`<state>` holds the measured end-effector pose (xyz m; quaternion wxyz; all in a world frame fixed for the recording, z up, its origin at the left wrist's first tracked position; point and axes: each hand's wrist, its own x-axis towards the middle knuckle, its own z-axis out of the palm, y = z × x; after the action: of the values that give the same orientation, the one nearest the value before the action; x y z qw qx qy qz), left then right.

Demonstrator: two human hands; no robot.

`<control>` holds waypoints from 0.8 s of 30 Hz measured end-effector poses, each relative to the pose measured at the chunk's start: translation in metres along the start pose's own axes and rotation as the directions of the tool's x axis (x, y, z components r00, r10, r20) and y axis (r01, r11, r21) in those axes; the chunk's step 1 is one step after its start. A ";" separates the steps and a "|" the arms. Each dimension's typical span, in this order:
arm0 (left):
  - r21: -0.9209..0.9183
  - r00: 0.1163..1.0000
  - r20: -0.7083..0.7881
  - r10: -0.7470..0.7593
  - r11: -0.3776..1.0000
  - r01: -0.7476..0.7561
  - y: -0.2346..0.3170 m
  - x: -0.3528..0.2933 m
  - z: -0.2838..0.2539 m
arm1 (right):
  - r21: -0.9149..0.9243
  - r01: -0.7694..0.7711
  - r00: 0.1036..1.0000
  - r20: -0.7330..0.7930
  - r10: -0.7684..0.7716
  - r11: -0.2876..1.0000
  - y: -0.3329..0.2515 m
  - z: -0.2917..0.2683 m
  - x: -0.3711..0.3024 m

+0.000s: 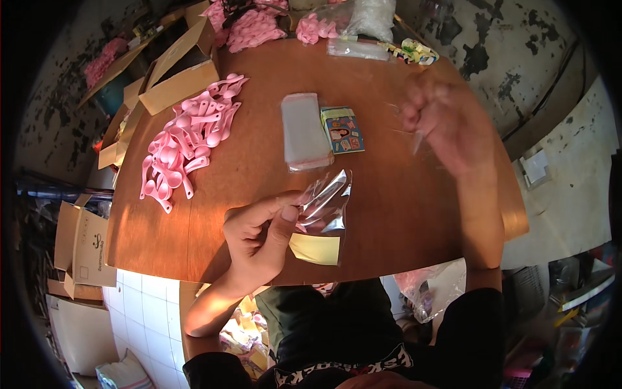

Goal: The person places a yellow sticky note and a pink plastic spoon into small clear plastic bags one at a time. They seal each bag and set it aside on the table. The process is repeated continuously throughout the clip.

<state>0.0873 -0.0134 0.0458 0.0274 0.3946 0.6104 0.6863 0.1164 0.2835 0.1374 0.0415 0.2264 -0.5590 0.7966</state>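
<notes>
My left hand [259, 236] is closed, pinching a clear plastic bag [329, 204] between thumb and fingers just above the table's near edge. A pale yellow card [315, 249] shows in the lower end of the bag, and something pink shows through beside my fingertips. Off to the right, my right hand [437, 120] is raised over the table and smeared by motion. A thin, pale, see-through sliver [418, 141] appears by its fingers; whether they grip it is unclear. Beyond the bag lies a stack of clear bags [302, 129], beside a small stack of blue printed cards [345, 133].
Pink plastic spoons [184, 144] are heaped on the left of the brown table [389, 194]. An open cardboard box [180, 70] stands behind them. More pink pieces [256, 29] and clear plastic packs [359, 48] lie along the far edge. A peeling wall [518, 52] rises at right.
</notes>
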 end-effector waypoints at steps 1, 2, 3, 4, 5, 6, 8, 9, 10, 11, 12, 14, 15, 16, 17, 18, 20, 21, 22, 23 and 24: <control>-0.054 0.999 -0.053 -0.006 0.999 0.003 -0.002 -0.002 -0.002 | 0.149 0.053 0.988 0.137 -0.074 0.987 -0.008 -0.034 0.007; -0.211 0.998 -0.054 -0.038 0.977 0.026 0.008 0.004 0.009 | 0.184 0.123 0.978 0.146 -0.151 0.975 -0.017 -0.081 0.005; -0.216 0.998 -0.054 -0.039 0.976 0.026 0.011 0.004 0.008 | 0.237 0.186 0.959 0.166 -0.229 0.953 -0.012 -0.120 0.002; -0.159 0.996 -0.079 -0.044 0.987 0.031 0.012 0.005 0.006 | -0.447 -0.075 0.991 -0.136 0.015 0.891 -0.002 -0.139 -0.002; -0.114 0.994 -0.096 -0.045 0.993 0.034 0.012 0.005 0.005 | -0.803 -0.471 0.863 -0.506 0.000 0.366 0.007 -0.156 -0.012; -0.092 0.992 -0.107 -0.063 0.994 0.053 0.016 0.006 0.007 | -0.836 -0.544 0.818 -0.547 -0.177 0.066 0.037 -0.189 -0.028; -0.131 0.993 -0.099 -0.058 0.990 0.044 0.013 0.009 0.009 | -0.775 -0.622 0.713 -0.620 -0.327 0.113 0.050 -0.182 -0.039; -0.156 0.993 -0.092 -0.073 0.986 0.058 0.011 0.009 0.014 | -0.806 -0.499 0.767 -0.582 -0.271 0.318 0.050 -0.143 -0.039; -0.155 0.991 -0.091 -0.097 0.984 0.082 0.008 0.008 0.015 | -0.771 -0.368 0.820 -0.533 -0.209 0.520 0.053 -0.103 -0.034; -0.154 0.990 -0.093 -0.102 0.984 0.087 0.006 0.007 0.016 | -0.797 -0.170 0.912 -0.350 -0.214 0.579 0.052 -0.069 -0.034; -0.061 0.994 -0.073 -0.081 0.995 0.077 0.005 0.007 0.016 | -0.812 -0.064 0.976 -0.173 -0.134 0.580 0.048 -0.041 -0.034; 0.017 0.994 -0.072 -0.084 0.996 0.086 0.003 0.005 0.017 | -0.813 0.111 0.994 0.104 -0.046 0.572 0.044 0.013 -0.025; 0.019 0.994 -0.071 -0.088 0.996 0.090 0.003 0.003 0.018 | -0.819 0.176 0.982 0.186 -0.036 0.546 0.046 0.037 -0.023; 0.036 0.998 -0.055 -0.014 0.999 0.016 0.003 0.003 0.022 | -0.816 0.142 0.988 0.155 -0.023 0.560 0.052 0.050 -0.025; 0.055 0.997 -0.038 0.061 0.997 -0.059 0.003 0.004 0.025 | -0.811 0.109 0.992 0.125 -0.011 0.575 0.057 0.059 -0.028; 0.018 0.999 -0.031 -0.034 0.999 0.034 0.007 -0.001 0.028 | -0.821 0.109 0.993 0.108 -0.035 0.560 0.060 0.063 -0.031; 0.222 0.998 -0.011 0.064 0.973 -0.060 0.030 -0.006 0.031 | -0.815 0.105 0.994 0.082 -0.066 0.570 0.063 0.062 -0.035; 0.413 0.988 0.022 0.155 0.898 -0.151 0.038 -0.011 0.033 | -0.808 0.101 0.994 0.058 -0.092 0.580 0.066 0.059 -0.036; 0.406 0.977 0.103 0.187 0.889 -0.213 0.042 -0.024 0.028 | -0.807 0.100 0.994 0.053 -0.096 0.582 0.068 0.057 -0.036; 0.375 0.943 0.151 0.298 0.865 -0.333 0.053 -0.037 0.023 | -0.797 0.064 0.996 0.010 -0.092 0.601 0.068 0.055 -0.037; 0.190 0.899 0.118 0.421 0.879 -0.437 0.052 -0.054 0.022 | -0.784 0.025 0.996 -0.035 -0.084 0.620 0.068 0.053 -0.039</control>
<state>0.1604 -0.0366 0.0617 -0.1451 0.5455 0.5760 0.5913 0.1458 0.2170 0.0766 0.1789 0.1755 -0.8407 0.4800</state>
